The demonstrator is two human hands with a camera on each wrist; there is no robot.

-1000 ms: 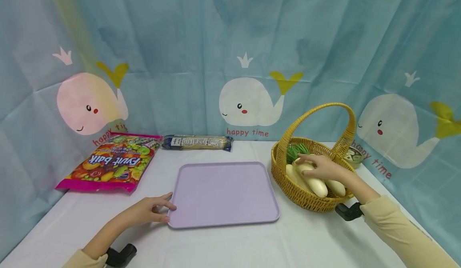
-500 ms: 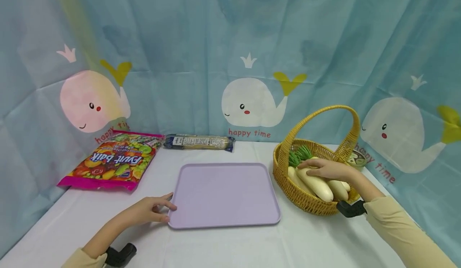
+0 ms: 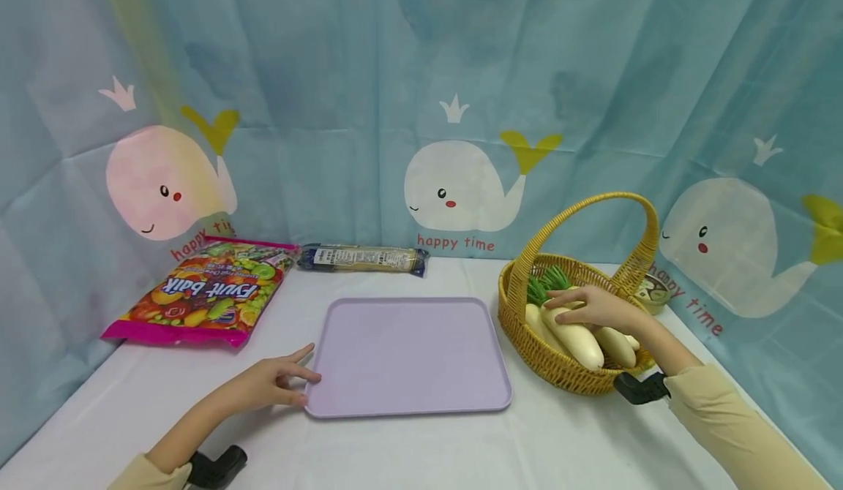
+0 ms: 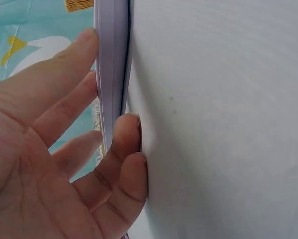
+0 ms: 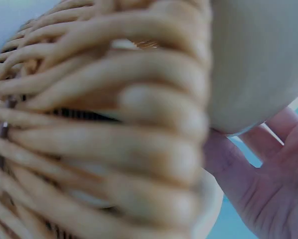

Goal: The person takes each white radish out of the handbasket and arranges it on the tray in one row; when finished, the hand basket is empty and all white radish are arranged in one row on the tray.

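Observation:
In the head view, the left hand (image 3: 273, 382) lies at the left edge of the lilac tray (image 3: 408, 355), with its fingertips and thumb at the rim. The left wrist view has the fingers loosely bent along the tray's edge (image 4: 111, 59). Over the wicker basket (image 3: 549, 362) at the right, the right hand (image 3: 596, 308) grips the upper end of a white radish (image 3: 579, 342), thumb on the near side. More white radishes (image 3: 615, 347) and green leafy tops (image 3: 549, 281) lie in the basket. The basket's weave (image 5: 104, 129) covers much of the right wrist view, partly hiding the right hand.
A bright candy bag (image 3: 211, 292) lies at the back left. Beside it is a long clear packet (image 3: 362, 258) with a label. A round tin (image 3: 652, 291) stands behind the basket. A blue whale-print curtain (image 3: 316, 183) encloses the white table (image 3: 421, 450).
The right hand pressed lower onto the radishes half a second ago and now arches higher over one. The held radish has shifted slightly. A left finger has lifted a little off the tray rim.

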